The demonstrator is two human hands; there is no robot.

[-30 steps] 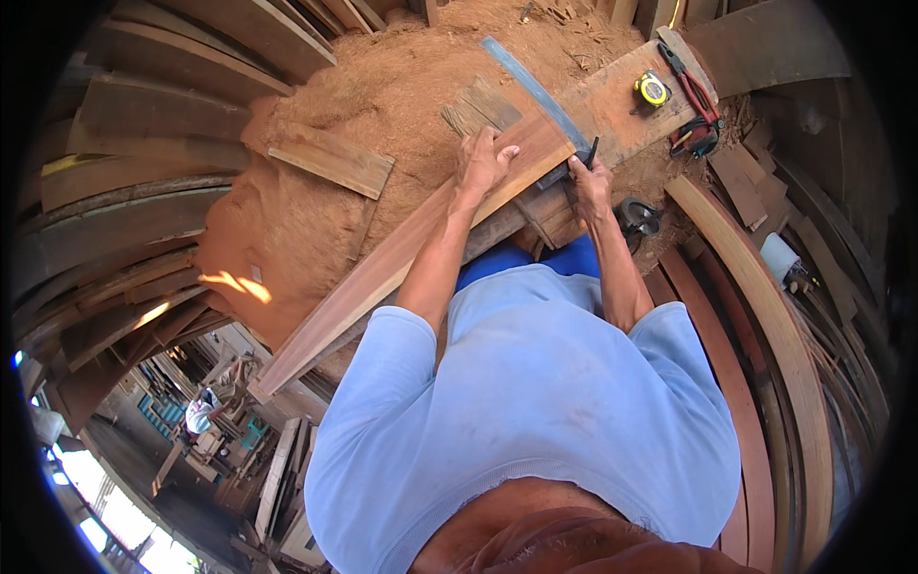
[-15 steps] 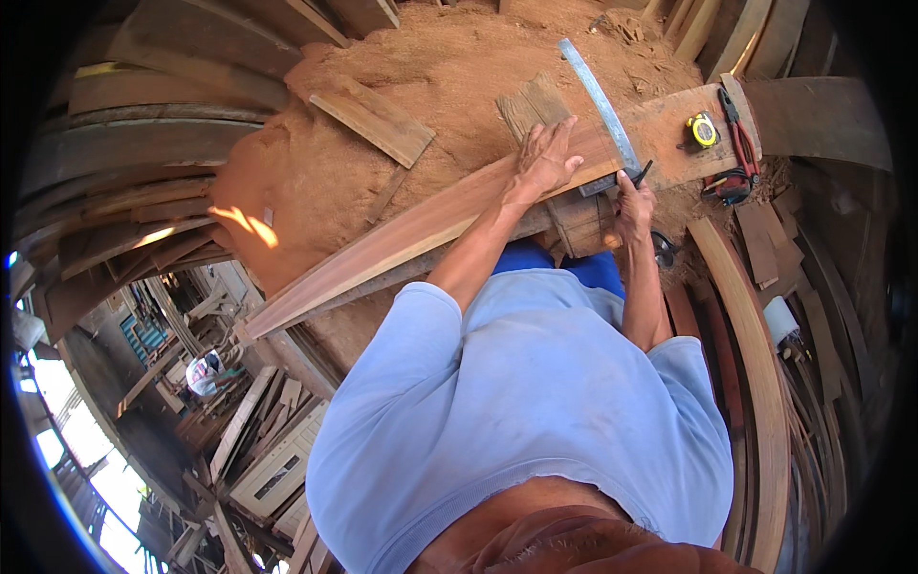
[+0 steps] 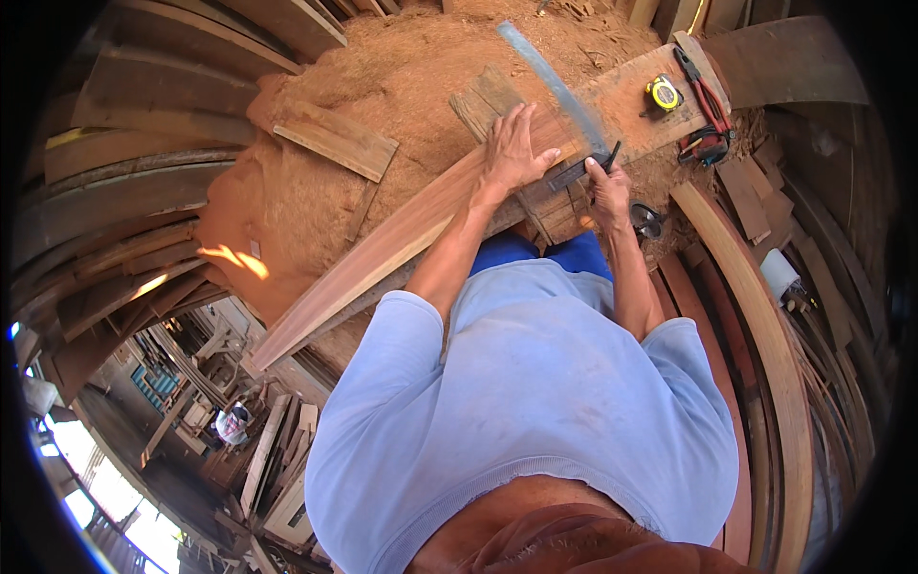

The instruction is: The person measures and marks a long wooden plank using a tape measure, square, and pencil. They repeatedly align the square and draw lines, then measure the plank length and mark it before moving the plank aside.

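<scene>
A long tapered reddish-brown board lies slantwise in front of me. My left hand rests on it near its right end, fingers apart and thumb stretched out, holding nothing. My right hand is closed at the board's near edge around the dark stock of a try square. The square's long metal blade points away and left across the board's end, blurred by motion. A thin black stick-like piece, perhaps a pencil, pokes up by the right thumb; its kind is unclear.
A yellow tape measure and red-handled pliers lie on a plank at the far right. Sawdust covers the ground beyond. A loose short board lies there. Long curved timber stands at right; a person is far left.
The square's blade has swung a little to the left, its stock tilting with it in my right hand. My left hand stays on the board. The whole view has shifted slightly.
</scene>
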